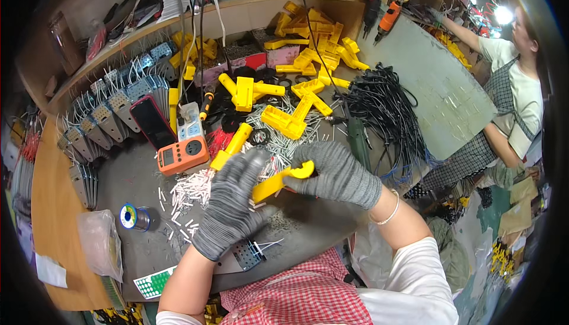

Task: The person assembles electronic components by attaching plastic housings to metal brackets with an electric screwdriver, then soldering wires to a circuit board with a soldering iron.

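Observation:
Both my hands wear grey knitted gloves. My right hand (344,174) grips a yellow plastic handle housing (271,187) by its hooked end, fingers wrapped round it. The housing's other end reaches the palm of my left hand (228,206), whose fingers are stretched up with the thumb apart; it is slightly blurred. Below them a grey-blue metal plate with white wires (248,255) lies by the table's near edge, partly under my left wrist. Another yellow handle (232,147) lies just beyond my left fingers.
Small white tubes (192,191) lie scattered left of my hands. Also around are an orange meter socket (182,155), a phone (152,122), a solder spool (134,217), black cables (382,103) and yellow housings (314,34). A co-worker (510,82) stands at the right.

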`<state>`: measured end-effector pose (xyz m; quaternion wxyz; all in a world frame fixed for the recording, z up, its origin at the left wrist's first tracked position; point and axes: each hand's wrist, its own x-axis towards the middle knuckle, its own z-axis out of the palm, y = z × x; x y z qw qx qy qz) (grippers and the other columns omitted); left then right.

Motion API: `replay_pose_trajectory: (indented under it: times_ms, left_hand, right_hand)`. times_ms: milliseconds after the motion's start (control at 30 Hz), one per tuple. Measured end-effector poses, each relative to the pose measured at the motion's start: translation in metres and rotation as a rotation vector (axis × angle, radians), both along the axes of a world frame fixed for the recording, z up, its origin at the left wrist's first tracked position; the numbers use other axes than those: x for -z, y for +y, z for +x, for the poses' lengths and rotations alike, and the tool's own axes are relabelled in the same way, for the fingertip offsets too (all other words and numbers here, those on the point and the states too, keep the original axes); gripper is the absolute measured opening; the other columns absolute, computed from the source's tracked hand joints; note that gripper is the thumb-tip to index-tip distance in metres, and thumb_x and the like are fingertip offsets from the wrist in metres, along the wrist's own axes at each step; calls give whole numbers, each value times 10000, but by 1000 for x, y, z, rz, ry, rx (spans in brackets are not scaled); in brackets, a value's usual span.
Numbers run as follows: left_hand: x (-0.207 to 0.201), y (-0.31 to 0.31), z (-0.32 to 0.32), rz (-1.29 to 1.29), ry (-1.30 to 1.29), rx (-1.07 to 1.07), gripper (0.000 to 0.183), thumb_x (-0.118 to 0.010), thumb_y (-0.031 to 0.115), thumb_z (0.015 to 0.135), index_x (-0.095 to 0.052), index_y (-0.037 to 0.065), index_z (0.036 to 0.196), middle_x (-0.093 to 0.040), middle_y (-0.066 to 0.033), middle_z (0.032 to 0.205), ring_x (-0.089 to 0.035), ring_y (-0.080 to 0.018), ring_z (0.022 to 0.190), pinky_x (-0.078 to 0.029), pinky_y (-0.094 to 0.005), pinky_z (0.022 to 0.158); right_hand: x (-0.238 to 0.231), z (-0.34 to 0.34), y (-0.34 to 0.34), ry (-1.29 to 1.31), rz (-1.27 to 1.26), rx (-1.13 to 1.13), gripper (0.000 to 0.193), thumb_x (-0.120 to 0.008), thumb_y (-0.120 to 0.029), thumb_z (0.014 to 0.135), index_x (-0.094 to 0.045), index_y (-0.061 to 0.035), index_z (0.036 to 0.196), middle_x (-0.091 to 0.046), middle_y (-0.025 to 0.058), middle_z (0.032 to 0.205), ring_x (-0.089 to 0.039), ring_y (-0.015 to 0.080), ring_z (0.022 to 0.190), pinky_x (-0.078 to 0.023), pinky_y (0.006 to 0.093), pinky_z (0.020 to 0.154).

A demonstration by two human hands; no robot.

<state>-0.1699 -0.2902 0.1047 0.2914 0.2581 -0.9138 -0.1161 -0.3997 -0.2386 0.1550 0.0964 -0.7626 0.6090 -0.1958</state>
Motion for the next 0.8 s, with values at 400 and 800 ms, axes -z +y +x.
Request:
replay_pose_trajectory:
  times_ms: [400,800]
  left_hand:
    - [48,25,55,630,22,-264,459,-765,241,827,-624,19,1203,-674,-205,1050,-670,-351,966,-525,-419,841]
    - [77,29,49,480,-6,-315,468,-799,216,774,-654,67,1193,-653,-176,1021,-649,-352,924,-517,-423,807]
  right_hand:
    - [110,-100,-9,573,-152,-207,120,-627,-166,801,-690,-74,847,-637,125,924,-628,328,892,-517,445,807]
    - [107,-43,-30,-97,-243,24,213,-696,-105,785,-691,-27,983,-644,133,838,-632,305,780,-535,402,749]
